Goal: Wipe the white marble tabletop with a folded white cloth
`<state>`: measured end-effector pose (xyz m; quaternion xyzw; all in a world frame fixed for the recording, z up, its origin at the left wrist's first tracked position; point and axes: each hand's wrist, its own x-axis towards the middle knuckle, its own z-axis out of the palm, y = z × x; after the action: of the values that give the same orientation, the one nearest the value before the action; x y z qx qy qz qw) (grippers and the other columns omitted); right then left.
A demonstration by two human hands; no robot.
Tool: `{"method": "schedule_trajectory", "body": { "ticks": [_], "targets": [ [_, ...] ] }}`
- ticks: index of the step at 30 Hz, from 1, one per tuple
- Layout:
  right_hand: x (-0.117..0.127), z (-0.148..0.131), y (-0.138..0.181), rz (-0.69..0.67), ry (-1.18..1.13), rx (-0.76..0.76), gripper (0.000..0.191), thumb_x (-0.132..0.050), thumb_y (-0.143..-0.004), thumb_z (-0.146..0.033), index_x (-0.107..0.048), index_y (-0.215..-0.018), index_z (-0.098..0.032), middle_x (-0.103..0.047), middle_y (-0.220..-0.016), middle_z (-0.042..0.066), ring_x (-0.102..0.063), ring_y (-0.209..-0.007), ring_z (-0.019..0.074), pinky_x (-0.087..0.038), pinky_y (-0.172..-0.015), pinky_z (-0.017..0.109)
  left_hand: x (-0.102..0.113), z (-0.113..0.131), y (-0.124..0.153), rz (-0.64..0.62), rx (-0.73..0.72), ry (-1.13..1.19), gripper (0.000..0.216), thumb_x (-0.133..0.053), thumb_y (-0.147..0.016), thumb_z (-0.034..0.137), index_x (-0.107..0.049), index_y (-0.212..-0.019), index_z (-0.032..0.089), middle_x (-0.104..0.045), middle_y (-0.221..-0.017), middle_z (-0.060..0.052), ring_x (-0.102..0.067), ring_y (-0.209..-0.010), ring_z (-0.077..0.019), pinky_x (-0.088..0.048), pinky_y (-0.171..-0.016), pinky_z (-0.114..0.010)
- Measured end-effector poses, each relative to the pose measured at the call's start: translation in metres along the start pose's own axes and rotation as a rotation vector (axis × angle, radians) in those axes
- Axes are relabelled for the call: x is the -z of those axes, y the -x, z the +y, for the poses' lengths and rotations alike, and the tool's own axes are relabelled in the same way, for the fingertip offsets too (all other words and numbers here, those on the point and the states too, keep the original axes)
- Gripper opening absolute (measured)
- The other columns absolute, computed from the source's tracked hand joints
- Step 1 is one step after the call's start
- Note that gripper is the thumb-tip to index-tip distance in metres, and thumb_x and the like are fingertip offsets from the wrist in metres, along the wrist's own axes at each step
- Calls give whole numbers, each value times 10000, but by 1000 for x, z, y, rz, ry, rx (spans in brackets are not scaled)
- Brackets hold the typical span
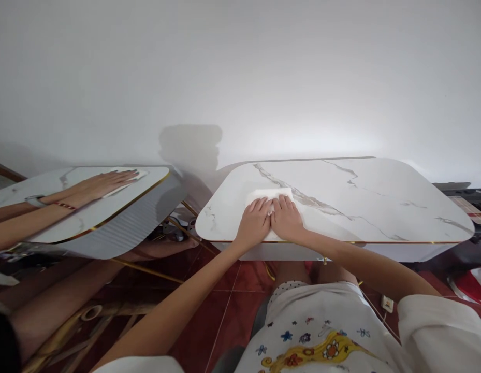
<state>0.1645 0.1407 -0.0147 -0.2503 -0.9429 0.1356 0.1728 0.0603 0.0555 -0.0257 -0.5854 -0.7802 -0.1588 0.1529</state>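
A folded white cloth (268,195) lies on a white marble-look table (380,197) with a gold edge. My left hand (256,221) and my right hand (287,217) rest side by side on the near part of the cloth, fingers stretched out flat and pressing it to the tabletop, thumbs touching. Neither hand grips anything.
A second marble-look table (119,207) stands at the left; another person's hand (102,185) lies flat on a white cloth (137,176) there, with a watch on the wrist. Red tiled floor (224,290) lies below. Dark objects sit at the far right (465,199). A white wall is behind.
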Motion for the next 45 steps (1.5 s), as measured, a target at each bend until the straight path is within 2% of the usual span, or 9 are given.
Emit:
{"method": "schedule_trajectory", "body": {
  "ticks": [4, 9, 14, 18, 21, 27, 34, 45],
  "targets": [
    [7, 7, 18, -1, 7, 24, 514, -344, -941, -211, -413, -1422, -43, -359, -1516, 179, -297, -1417, 308, -285, -1132, 445, 0, 22, 10, 20, 46, -4, 441, -331, -903, 219, -491, -1310, 165, -502, -1396, -128, -414, -1310, -269, -359, -1086, -489],
    [18, 31, 33, 0, 20, 21, 509, -341, -941, -195, -417, -1421, -45, -364, -1511, 186, -303, -1413, 318, -297, -1125, 460, -5, 54, 5, 54, 61, -3, 427, -355, -890, 204, -517, -1282, 160, -525, -1374, -122, -430, -1287, -280, -362, -1083, -476],
    [25, 62, 29, 34, 53, 6, 482, -327, -953, -189, -440, -1401, -50, -401, -1491, 184, -332, -1397, 309, -320, -1111, 457, -7, 79, -21, -19, 60, -2, 416, -396, -879, 193, -519, -1275, 163, -533, -1369, -97, -445, -1270, -269, -378, -1063, -438],
    [30, 86, 9, 59, 126, 20, 471, -311, -956, -195, -453, -1380, -47, -435, -1461, 195, -365, -1374, 311, -339, -1092, 448, -14, 85, -52, -55, 51, 17, 389, -397, -889, 177, -531, -1254, 159, -549, -1335, -100, -466, -1233, -257, -385, -1046, -409],
    [30, 103, -14, 51, 176, 22, 476, -303, -960, -207, -435, -1391, -52, -417, -1473, 190, -349, -1382, 308, -323, -1101, 436, -25, 81, -76, -19, 50, 49, 368, -412, -880, 157, -541, -1221, 206, -568, -1305, -79, -460, -1239, -238, -390, -1036, -402],
    [20, 126, -63, 60, 195, 30, 466, -287, -964, -211, -445, -1381, -74, -440, -1460, 173, -367, -1370, 295, -333, -1089, 420, -46, 61, -116, 1, 63, 82, 343, -403, -890, 164, -556, -1196, 194, -572, -1296, -82, -469, -1223, -237, -396, -1016, -396],
    [8, 142, -120, 41, 206, 62, 483, -292, -960, -214, -434, -1395, -57, -422, -1475, 189, -369, -1375, 290, -329, -1102, 443, -61, 34, -156, 23, 104, 83, 352, -415, -896, 180, -551, -1221, 185, -566, -1312, -86, -464, -1229, -239, -379, -1025, -398],
    [-5, 160, -188, 58, 197, 61, 494, -288, -966, -232, -411, -1412, -56, -402, -1492, 173, -345, -1390, 289, -297, -1127, 443, -81, -1, -209, 31, 133, 115, 378, -396, -898, 183, -545, -1245, 205, -557, -1327, -88, -444, -1253, -247, -362, -1043, -416]
  ]
}}
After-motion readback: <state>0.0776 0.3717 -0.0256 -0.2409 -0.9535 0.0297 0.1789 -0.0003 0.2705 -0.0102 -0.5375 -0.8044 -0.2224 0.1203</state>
